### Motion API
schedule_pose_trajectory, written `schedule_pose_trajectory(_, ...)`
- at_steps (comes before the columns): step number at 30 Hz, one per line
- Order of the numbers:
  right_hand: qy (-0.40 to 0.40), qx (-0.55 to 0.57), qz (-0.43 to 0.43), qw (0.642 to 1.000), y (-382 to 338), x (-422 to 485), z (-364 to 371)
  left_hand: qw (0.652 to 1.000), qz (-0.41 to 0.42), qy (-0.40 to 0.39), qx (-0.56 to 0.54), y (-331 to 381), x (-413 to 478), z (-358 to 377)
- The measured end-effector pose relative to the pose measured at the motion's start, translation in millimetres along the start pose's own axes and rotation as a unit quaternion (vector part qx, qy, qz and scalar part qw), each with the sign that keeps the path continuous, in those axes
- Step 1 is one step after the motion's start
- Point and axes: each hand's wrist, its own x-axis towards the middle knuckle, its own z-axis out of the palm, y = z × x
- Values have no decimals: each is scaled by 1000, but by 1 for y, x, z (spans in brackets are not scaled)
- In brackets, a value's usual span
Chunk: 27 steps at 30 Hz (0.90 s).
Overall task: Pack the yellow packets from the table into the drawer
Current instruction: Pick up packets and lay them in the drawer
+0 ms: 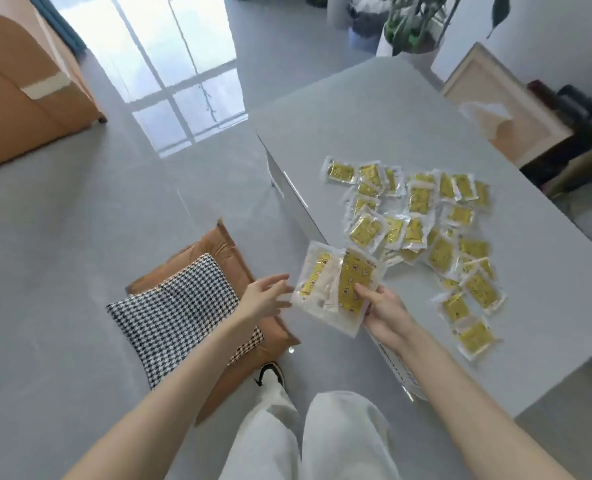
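Observation:
Several yellow packets (422, 220) in clear wrappers lie scattered over the near half of the grey table (374, 109). My right hand (384, 310) grips a small bunch of yellow packets (336, 285) just off the table's left edge, above the floor. My left hand (267, 299) hovers right beside that bunch with fingers spread, its fingertips close to the wrappers' left side; contact is unclear. The table's front face (287, 181) runs below the left edge; I cannot tell where the drawer is.
A houndstooth cushion (180, 306) lies on a brown cushion (225, 247) on the floor left of the table. A framed panel (495, 105) and dark items sit at the table's far right. An orange sofa (17, 91) stands far left, potted plants (409, 26) behind.

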Motion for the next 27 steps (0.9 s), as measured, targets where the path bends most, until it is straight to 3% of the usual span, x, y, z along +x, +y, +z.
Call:
schedule_pose_trajectory(11,166,104,-53,979,10,96,-76,978,-174,-28,-106,-37,191,35)
schedule_pose_trajectory(21,151,98,-95,979,19,199,-119,956,-231,-46,-173,-104,356,107)
schedule_pose_trajectory(27,139,101,-88,981,34,230,-141,927,-233,-49,-291,-135,423,125)
